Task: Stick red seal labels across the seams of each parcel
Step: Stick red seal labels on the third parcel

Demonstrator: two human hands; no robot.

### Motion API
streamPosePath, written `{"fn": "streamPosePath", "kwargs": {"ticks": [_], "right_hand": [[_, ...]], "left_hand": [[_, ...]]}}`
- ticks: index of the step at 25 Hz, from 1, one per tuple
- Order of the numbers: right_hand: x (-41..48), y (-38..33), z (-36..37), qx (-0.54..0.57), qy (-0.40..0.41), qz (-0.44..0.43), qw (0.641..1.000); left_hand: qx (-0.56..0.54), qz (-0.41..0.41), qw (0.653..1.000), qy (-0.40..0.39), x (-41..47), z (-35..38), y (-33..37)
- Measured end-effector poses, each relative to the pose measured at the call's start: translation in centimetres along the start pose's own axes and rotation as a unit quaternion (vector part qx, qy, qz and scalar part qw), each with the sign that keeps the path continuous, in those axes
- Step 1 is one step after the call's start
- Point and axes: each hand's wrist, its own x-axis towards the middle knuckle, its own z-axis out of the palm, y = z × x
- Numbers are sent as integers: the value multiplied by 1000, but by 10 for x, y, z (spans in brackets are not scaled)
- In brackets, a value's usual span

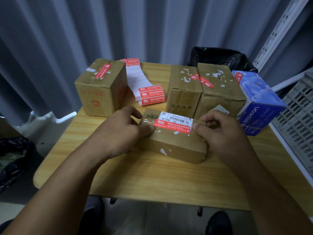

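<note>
Label [171,126], red with white print, lies along the top of the small parcel [176,146], just below a white barcode sticker [177,117]. The small parcel sits at the middle of the surface [152,180], a little toward the right edge. The left grip [122,131] is closed round the parcel's left end, its thumb tip touching the label's left end. The right grip [220,133] is closed round the parcel's right end, fingers curled, its thumb tip at the label's right end. Near the far edge, between the boxes, a strip of backing paper [150,94] carries more red labels. Toward the far left corner stands a tall brown box [100,92] with a red label on top. Toward the far right stand two brown boxes [203,92] side by side and touching, with red labels across their tops. At the right edge a blue box [259,102] leans tilted, also bearing a red label. Beyond the far right corner is a black bag [220,56]; off the right edge is a grey crate [298,116]. A grey curtain [84,31] hangs behind.
</note>
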Motion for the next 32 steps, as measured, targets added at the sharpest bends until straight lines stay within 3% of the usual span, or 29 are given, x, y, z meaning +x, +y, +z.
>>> {"fn": "streamPosePath", "kwargs": {"ticks": [5,12,17,19,24,32], "right_hand": [[-5,-9,9,27,-29,39,998],[-15,-25,29,64,-134,58,987],[-25,-32,26,-52,-263,-21,963],[-26,-30,34,-105,-245,-63,962],[-21,-34,45,-102,-199,-80,971],[-11,-43,62,-143,-195,-89,966]], "left_hand": [[-40,21,996,80,5,1,-3],[-2,37,996,85,1,1,-5],[-2,37,997,74,-3,-3,-5],[-13,41,996,72,-3,-2,-5],[-23,73,990,116,-4,-4,-9],[52,179,919,348,11,-21,-26]]}}
